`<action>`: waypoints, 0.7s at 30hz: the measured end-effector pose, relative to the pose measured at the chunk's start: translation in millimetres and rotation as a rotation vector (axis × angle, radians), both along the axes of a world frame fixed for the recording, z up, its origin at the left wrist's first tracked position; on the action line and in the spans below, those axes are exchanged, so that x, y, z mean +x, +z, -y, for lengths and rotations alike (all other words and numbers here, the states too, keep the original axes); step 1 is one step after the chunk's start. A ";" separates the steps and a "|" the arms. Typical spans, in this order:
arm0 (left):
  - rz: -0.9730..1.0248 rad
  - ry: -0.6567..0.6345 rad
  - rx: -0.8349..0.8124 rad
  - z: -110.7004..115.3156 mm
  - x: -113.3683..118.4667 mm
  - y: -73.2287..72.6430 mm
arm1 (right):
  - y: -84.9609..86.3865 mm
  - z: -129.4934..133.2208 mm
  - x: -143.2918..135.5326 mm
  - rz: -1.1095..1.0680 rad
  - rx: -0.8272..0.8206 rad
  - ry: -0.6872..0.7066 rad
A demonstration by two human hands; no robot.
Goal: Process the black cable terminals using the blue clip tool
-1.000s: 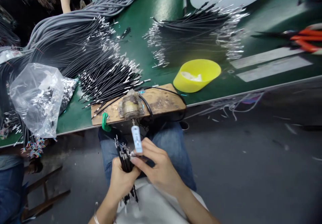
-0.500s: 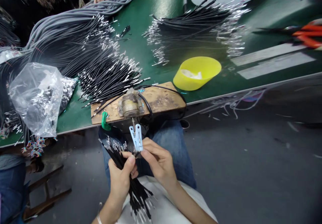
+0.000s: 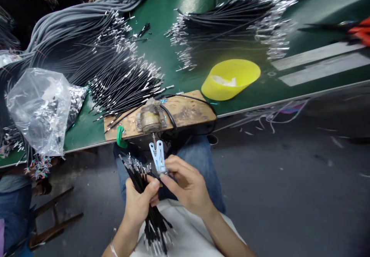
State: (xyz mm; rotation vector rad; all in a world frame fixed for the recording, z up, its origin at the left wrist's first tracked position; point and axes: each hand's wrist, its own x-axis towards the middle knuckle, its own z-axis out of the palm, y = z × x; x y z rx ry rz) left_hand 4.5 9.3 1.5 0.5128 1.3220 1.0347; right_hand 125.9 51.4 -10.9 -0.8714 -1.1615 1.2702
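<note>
My left hand [image 3: 141, 201] is closed around a bundle of black cables [image 3: 157, 226] with silvery ends at top and bottom. Close beside it, my right hand [image 3: 186, 185] has thumb and fingers pinched at the lower end of a light blue clip [image 3: 158, 157]; whatever small piece lies between the fingertips is too hidden to name. The clip hangs on a thin metal shaft from a small motor-like device [image 3: 150, 118], which is fixed on a wooden board [image 3: 187, 112] at the table edge.
Piles of black cables [image 3: 124, 83] lie on the green table [image 3: 162, 49], with a clear plastic bag [image 3: 40, 110] at left. A yellow bowl [image 3: 231, 79] stands right of the board. Orange-handled scissors [image 3: 360, 31] lie far right; a wooden stool [image 3: 54, 230] is lower left.
The view has shifted slightly. My right fingers have moved a little apart from my left fingers and sit at the clip's lower end. The other person's hand at the top has mostly left view.
</note>
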 end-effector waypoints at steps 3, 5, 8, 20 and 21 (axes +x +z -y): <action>-0.046 0.026 0.027 3.4 1.1 -0.8 | 5.0 2.8 -3.8 0.033 0.012 -0.004; -0.102 0.076 0.056 6.0 2.8 -0.6 | 4.8 6.6 -9.0 0.034 0.024 -0.062; -0.158 0.107 0.078 8.1 3.4 -0.5 | 1.9 11.3 -13.8 0.188 0.233 -0.290; -0.218 0.028 0.203 -7.2 -5.0 3.9 | 7.5 -22.1 4.6 -0.442 -0.564 0.642; -0.232 0.027 0.215 -7.3 -5.2 4.7 | 9.3 -26.4 4.8 -0.431 -0.601 0.626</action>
